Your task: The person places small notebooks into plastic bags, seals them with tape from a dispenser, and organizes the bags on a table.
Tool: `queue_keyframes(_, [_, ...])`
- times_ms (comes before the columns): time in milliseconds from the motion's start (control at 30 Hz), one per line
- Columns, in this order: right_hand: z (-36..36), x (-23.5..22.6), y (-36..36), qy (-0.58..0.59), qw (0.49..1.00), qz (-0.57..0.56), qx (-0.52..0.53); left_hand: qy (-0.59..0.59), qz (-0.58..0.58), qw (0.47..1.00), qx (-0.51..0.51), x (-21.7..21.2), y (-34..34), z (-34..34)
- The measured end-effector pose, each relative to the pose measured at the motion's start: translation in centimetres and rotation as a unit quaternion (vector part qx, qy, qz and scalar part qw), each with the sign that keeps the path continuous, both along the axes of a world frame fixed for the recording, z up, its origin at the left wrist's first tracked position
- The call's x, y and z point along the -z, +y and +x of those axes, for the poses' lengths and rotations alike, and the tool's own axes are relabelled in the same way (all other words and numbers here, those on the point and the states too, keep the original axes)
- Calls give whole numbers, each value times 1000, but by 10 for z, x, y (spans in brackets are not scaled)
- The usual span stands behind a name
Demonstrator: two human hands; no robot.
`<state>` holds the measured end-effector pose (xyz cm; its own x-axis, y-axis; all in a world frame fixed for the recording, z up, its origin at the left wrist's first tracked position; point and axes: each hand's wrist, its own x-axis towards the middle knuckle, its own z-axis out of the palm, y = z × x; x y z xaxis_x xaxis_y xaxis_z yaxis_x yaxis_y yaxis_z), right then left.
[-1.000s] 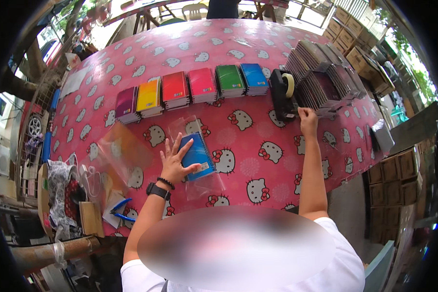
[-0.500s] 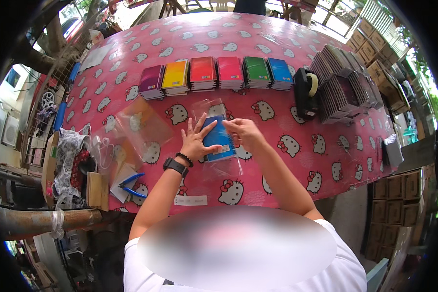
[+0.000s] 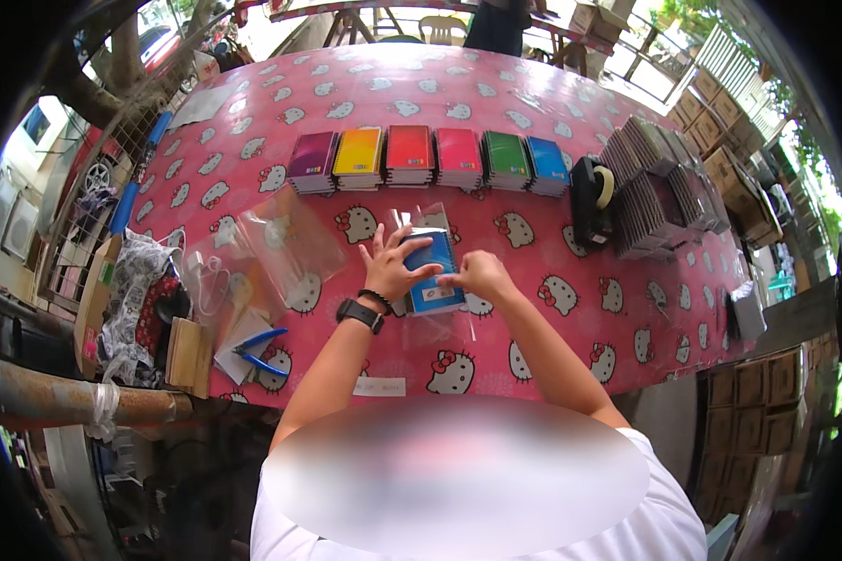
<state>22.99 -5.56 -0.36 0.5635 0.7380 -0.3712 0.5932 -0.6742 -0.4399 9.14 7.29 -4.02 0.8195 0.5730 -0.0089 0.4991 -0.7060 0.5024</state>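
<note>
A blue spiral notebook (image 3: 423, 252) lies on the table in front of me, with a clear plastic sleeve (image 3: 434, 214) showing past its top and bottom. My left hand (image 3: 391, 268) rests flat across the notebook's left side, fingers spread. At the lower right edge, by a small pale label (image 3: 437, 293), my right hand (image 3: 482, 278) has its fingers curled and its thumb side touching the cover. Whether anything is pinched in it is hidden. Beyond stand stacks of notebooks in purple (image 3: 312, 157), yellow (image 3: 358, 152), red (image 3: 409, 150), pink (image 3: 458, 152), green (image 3: 506, 156) and blue (image 3: 546, 161).
On the right stand a black tape dispenser (image 3: 590, 206) and piled wrapped notebooks (image 3: 653, 210). Clear plastic sleeves (image 3: 290, 238), blue-handled pliers (image 3: 260, 353) and a wood block (image 3: 188, 357) lie left. A paper strip (image 3: 380, 386) is near the front edge.
My right hand has moved from the notebook's upper right down to its lower right, beside the label. My left hand stays spread on the cover. The whole view has shifted slightly.
</note>
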Motion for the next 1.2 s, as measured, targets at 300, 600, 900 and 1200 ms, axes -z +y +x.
queue_keyframes(300, [-4, 33, -38, 221, 942, 246, 59, -362, -60, 889, -273, 42, 46, 0])
queue_keyframes(600, [-20, 7, -17, 403, 780, 477, 36, -500, -360, 787, -10, -10, -39, -14])
queue_keyframes(900, [-17, 19, -49, 355, 832, 425, -39, -409, -264, 873, 24, -4, -61, -39])
queue_keyframes(1200, [-1, -2, -69, 198, 826, 491, -195, -470, -258, 843, -39, -6, -90, -29])
